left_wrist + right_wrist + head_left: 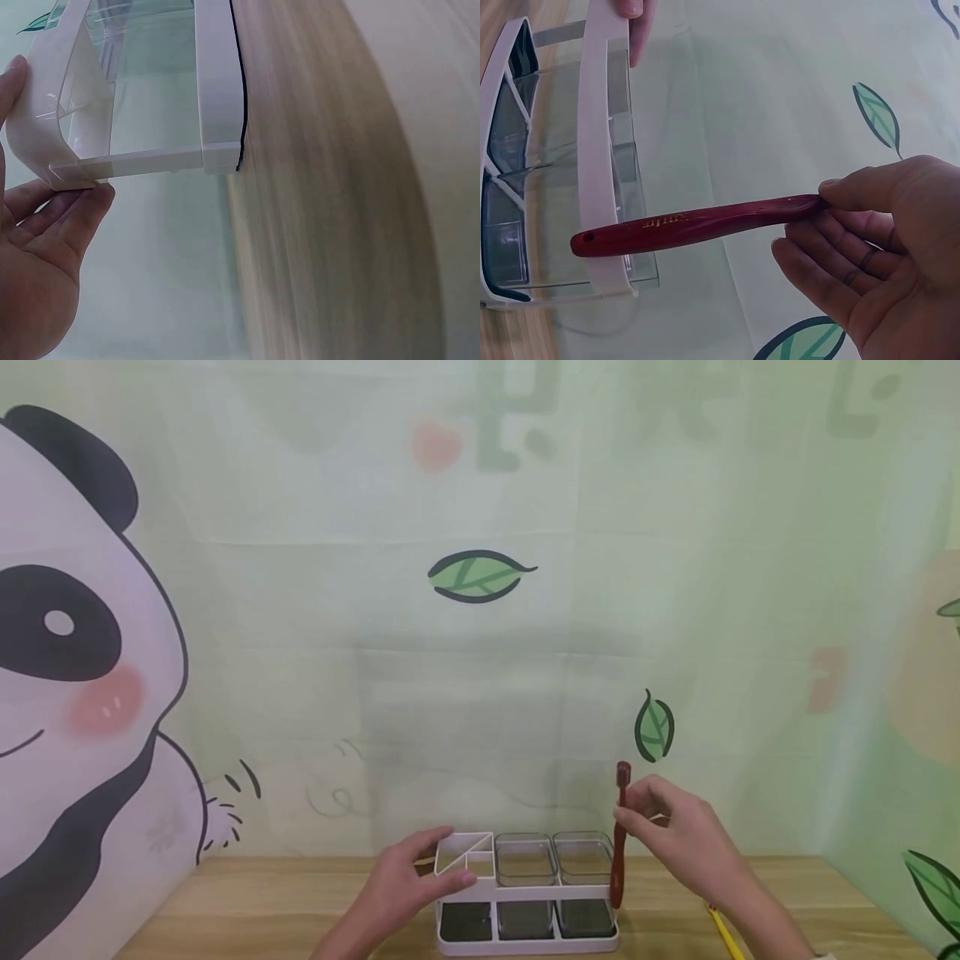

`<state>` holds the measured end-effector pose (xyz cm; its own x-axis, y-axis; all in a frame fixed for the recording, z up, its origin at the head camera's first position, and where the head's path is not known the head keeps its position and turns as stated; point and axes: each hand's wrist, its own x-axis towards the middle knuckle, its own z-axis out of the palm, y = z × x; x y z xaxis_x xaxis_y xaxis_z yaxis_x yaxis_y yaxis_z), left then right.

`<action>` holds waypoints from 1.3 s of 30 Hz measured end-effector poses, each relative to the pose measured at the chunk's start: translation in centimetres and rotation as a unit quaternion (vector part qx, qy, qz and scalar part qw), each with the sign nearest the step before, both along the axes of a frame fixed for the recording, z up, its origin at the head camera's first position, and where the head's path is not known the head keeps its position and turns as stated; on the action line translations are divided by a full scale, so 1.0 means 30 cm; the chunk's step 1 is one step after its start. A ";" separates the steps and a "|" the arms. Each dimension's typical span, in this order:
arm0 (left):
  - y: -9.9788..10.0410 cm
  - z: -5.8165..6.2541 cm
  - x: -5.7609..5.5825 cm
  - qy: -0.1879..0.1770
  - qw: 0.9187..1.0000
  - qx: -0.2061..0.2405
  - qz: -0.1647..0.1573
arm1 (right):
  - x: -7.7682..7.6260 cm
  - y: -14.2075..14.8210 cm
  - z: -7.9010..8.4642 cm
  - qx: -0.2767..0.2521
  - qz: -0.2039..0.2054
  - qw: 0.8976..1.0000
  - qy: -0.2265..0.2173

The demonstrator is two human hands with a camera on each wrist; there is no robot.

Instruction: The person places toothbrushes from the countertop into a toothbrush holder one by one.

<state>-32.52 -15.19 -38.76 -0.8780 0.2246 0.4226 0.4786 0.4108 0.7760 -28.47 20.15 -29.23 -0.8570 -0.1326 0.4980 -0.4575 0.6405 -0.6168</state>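
A white two-tier toothbrush holder stands on the table, with clear cups in its upper tier and dark-bottomed compartments below. My left hand grips the upper tier's left end, thumb in front and fingers behind; the left wrist view shows fingertips on the white rim. Between thumb and fingers, my right hand pinches a dark red toothbrush near its head. It hangs upright, head up, beside the holder's right end. Gold lettering and a small hole show on its handle in the right wrist view.
A thin yellow stick-like object lies on the wooden table beneath my right forearm. Behind the table hangs a pale green cloth printed with a panda and leaves.
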 end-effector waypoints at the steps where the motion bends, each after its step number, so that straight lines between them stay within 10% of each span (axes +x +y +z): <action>1: 0.001 0.000 0.000 0.000 1.000 -0.001 0.001 | 0.002 -0.002 0.002 -0.001 -0.001 1.000 0.001; 39: 0.006 -0.007 -0.005 0.009 1.000 -0.002 0.008 | 0.015 -0.078 0.010 -0.055 0.035 0.998 0.013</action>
